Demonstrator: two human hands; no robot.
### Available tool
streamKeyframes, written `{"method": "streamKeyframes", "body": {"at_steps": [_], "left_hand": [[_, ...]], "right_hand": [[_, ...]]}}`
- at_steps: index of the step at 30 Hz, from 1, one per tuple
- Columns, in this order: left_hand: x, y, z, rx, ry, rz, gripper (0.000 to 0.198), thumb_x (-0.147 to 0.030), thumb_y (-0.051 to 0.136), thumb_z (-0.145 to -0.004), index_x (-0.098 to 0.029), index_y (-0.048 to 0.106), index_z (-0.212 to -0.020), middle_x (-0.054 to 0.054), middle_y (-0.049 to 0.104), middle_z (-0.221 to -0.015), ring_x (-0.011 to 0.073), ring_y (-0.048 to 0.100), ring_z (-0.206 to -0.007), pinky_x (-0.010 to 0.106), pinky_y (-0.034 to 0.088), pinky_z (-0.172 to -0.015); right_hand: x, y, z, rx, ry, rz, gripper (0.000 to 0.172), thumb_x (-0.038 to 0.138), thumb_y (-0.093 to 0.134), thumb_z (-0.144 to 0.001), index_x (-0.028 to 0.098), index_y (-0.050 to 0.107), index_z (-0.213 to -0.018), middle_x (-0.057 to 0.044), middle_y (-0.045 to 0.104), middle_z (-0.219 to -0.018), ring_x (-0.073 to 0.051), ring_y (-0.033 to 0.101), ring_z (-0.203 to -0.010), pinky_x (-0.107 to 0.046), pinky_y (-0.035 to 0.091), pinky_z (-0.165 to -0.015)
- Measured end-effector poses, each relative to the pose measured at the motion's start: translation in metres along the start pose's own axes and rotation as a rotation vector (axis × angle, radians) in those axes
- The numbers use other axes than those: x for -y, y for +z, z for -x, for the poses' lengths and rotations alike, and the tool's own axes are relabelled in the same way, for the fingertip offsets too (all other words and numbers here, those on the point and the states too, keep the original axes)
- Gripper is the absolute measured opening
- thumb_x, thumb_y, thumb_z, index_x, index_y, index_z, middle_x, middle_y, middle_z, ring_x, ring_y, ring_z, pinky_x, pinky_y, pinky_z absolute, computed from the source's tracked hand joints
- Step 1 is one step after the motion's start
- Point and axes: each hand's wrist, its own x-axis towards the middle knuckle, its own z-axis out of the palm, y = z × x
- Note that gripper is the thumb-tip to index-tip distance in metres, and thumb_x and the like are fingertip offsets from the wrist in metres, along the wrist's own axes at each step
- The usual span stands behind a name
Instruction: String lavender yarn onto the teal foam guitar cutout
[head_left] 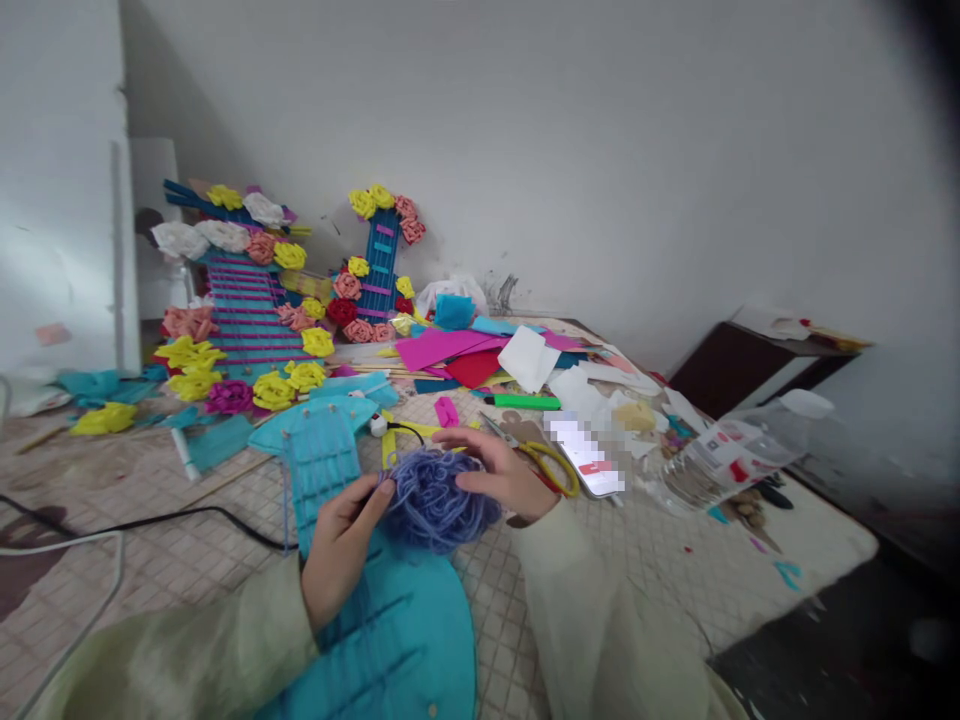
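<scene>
A loose, tangled bundle of blue-violet yarn (442,500) is between my two hands. My left hand (337,545) is closed in a pinch on the yarn at the bundle's left edge. My right hand (510,475) curves over the right side, its fingers and thumb apart but touching the strands. Beneath lies a turquoise form (420,610) with a wide rounded base, a narrow neck and a curved top. Dark yarn strands cross its surface, and one strand hangs beside the neck. My left forearm covers part of the base.
Yellow-handled scissors (555,470), a phone (585,455) and a green marker (525,401) lie beyond my right hand. A plastic bottle (735,460) rests on its side at right. Flower-trimmed forms (244,310) lean at the back, near coloured paper (435,348). A black cable (187,512) runs left.
</scene>
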Motion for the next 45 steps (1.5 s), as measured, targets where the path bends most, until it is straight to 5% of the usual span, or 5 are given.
{"method": "streamKeyframes", "body": {"at_steps": [5,14,23,35,45], "left_hand": [[0.002,0.000,0.001,0.000,-0.022,0.032,0.029,-0.044,0.060,-0.073,-0.017,0.067,-0.077,0.000,0.057,-0.067,0.0161,0.050,-0.069,0.025,0.041,-0.063],[-0.001,-0.001,0.001,-0.058,-0.006,0.018,0.043,-0.045,0.051,-0.079,-0.018,0.058,-0.111,-0.002,0.049,-0.066,0.0123,0.042,-0.061,0.022,0.037,-0.055],[-0.008,0.003,0.001,0.062,0.024,-0.231,0.026,-0.039,0.062,-0.069,-0.018,0.063,-0.054,-0.005,0.040,-0.045,0.0108,0.034,-0.045,0.024,0.027,-0.044],[-0.011,-0.003,0.013,0.092,0.179,-0.318,0.029,-0.037,0.055,-0.073,-0.018,0.059,-0.052,-0.002,0.048,-0.046,0.0119,0.041,-0.045,0.025,0.032,-0.047],[-0.012,-0.001,0.012,0.067,0.151,-0.304,0.029,-0.040,0.055,-0.074,-0.018,0.061,-0.056,-0.001,0.052,-0.049,0.0130,0.045,-0.048,0.024,0.035,-0.047]], "right_hand": [[0.000,0.017,0.000,0.152,-0.016,0.014,0.075,0.033,0.076,-0.059,0.021,0.044,-0.126,-0.006,0.051,-0.127,-0.022,0.048,-0.115,-0.035,0.036,-0.099],[-0.012,0.001,-0.004,-0.080,0.086,0.176,0.050,0.042,0.073,-0.061,0.016,0.060,-0.102,-0.008,0.065,-0.101,-0.024,0.059,-0.095,-0.038,0.044,-0.087],[-0.015,-0.011,-0.007,-0.343,0.020,0.325,0.058,0.037,0.076,-0.059,0.017,0.056,-0.110,-0.010,0.059,-0.108,-0.024,0.053,-0.103,-0.039,0.040,-0.092],[-0.013,-0.009,-0.005,-0.278,-0.018,0.460,0.052,0.012,0.062,-0.065,0.020,0.052,-0.115,-0.007,0.050,-0.107,-0.024,0.044,-0.103,-0.041,0.033,-0.094],[-0.014,-0.008,-0.002,-0.179,0.022,0.397,0.068,0.031,0.074,-0.061,0.025,0.046,-0.123,-0.008,0.048,-0.113,-0.027,0.044,-0.107,-0.043,0.034,-0.095]]}}
